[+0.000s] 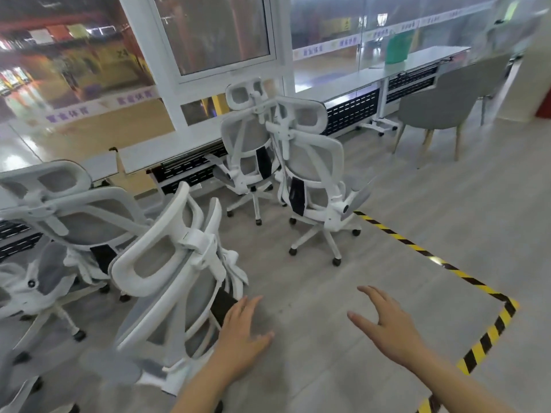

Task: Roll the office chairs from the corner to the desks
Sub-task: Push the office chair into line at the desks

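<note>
Both grips empty, left hand (pixel 243 329) beside nearest chair (pixel 173 281); right hand (pixel 387 320) apart

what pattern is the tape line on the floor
Diagonal yellow and black stripes on the floor tape, clearest in the head view, on the right.

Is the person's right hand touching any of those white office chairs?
Apart. The head view shows the right hand open over bare floor, with a wide stretch of floor between it and the nearest chair.
</note>
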Demonstrator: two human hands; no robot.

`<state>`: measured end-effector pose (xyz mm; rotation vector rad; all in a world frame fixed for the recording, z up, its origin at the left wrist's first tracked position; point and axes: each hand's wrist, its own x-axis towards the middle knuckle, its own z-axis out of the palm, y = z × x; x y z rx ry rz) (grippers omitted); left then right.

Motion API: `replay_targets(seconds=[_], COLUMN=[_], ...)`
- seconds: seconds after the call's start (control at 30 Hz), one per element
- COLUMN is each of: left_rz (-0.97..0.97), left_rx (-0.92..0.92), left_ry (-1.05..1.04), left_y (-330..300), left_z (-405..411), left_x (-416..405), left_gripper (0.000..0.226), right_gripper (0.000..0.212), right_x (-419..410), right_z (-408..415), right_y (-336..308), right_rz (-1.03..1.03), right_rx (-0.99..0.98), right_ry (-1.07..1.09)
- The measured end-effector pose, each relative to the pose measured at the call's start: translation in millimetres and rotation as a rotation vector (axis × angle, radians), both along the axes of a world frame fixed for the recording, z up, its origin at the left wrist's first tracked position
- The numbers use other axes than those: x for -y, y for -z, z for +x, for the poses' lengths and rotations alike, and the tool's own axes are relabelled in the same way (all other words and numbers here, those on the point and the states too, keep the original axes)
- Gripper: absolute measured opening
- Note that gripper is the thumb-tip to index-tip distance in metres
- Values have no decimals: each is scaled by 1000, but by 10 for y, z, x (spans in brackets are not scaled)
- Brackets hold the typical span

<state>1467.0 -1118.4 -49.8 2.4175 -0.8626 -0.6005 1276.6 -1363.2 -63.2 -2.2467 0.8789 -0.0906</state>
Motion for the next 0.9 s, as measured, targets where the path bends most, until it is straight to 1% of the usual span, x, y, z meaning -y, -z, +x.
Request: replay_targets(seconds=[0.13,0.27,0.37,0.47,0.57,0.67,0.8,0.9], left_rz=[8,0,-40,-74,-93,-143,-202,-208], left_rx=[-61,-113,-108,-121,-104,-111,-147,-83], left_ry=[19,5,-4,-60,-81,-115,-202,-276], left_y=[110,236,219,92,-104,-402,-733,-838], left_z=[558,1413,2101,2805,3534,4149,4932,5376], left_x=[616,1405,2127,2872,3670,4485,5483,6009], left_gripper=[73,73,73,74,77,82,91,93], right_gripper=[68,67,67,70,76,69,73,78], right_x=[618,1418,2031,2693,3316,3795,4448,4984], right_z=[570,1296,1854,2372,2795,3090,3491,4032], right_y=[-61,-141,-327,-564,-716,-822,-870,-833], right_rz=[0,-41,-67,-99,-104,-114,-78,-114], right_rx=[24,47,37,7,52,93,75,116], right_ry=[-40,-29,-35,-47,-7,-9,-65,-184])
